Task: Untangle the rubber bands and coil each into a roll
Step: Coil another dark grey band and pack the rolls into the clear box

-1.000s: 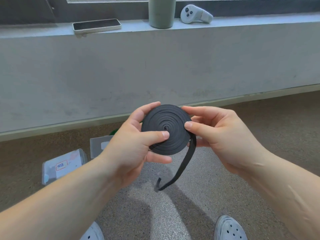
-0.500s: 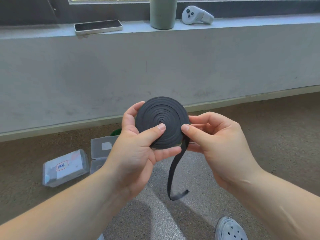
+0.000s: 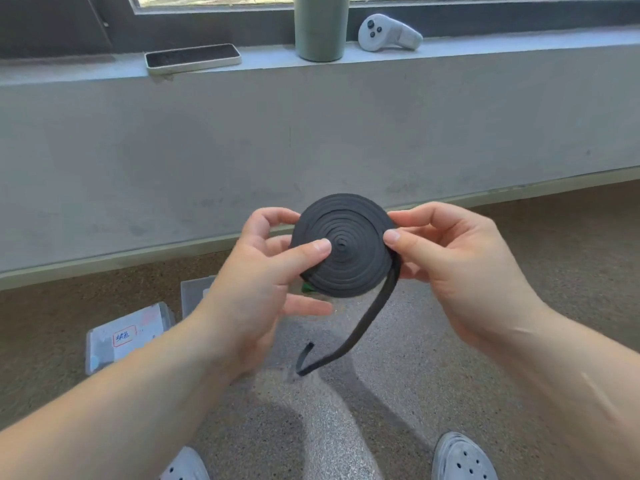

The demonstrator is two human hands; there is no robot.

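The left hand grips the black rubber band roll. Its thumb lies flat across the coil's face, the tip just short of the centre. The forefinger curls to the upper left rim and the other fingers are behind the coil. The right hand pinches the roll's right edge between thumb and forefinger, with its remaining fingers loosely curled behind. The roll is held in the air between the two hands, its flat spiral face toward the camera. From under the right thumb a loose tail of the band hangs down and curls left at its end. A small green bit shows at the roll's lower left edge, beside the left thumb.

Below the hands, on the speckled floor, are two grey perforated shoes. Under the left forearm lies a clear plastic box with a red-bordered label, and another box is just beyond it. Beyond the hands, above the grey wall, a sill holds a phone, a green bottle and a white handheld controller.
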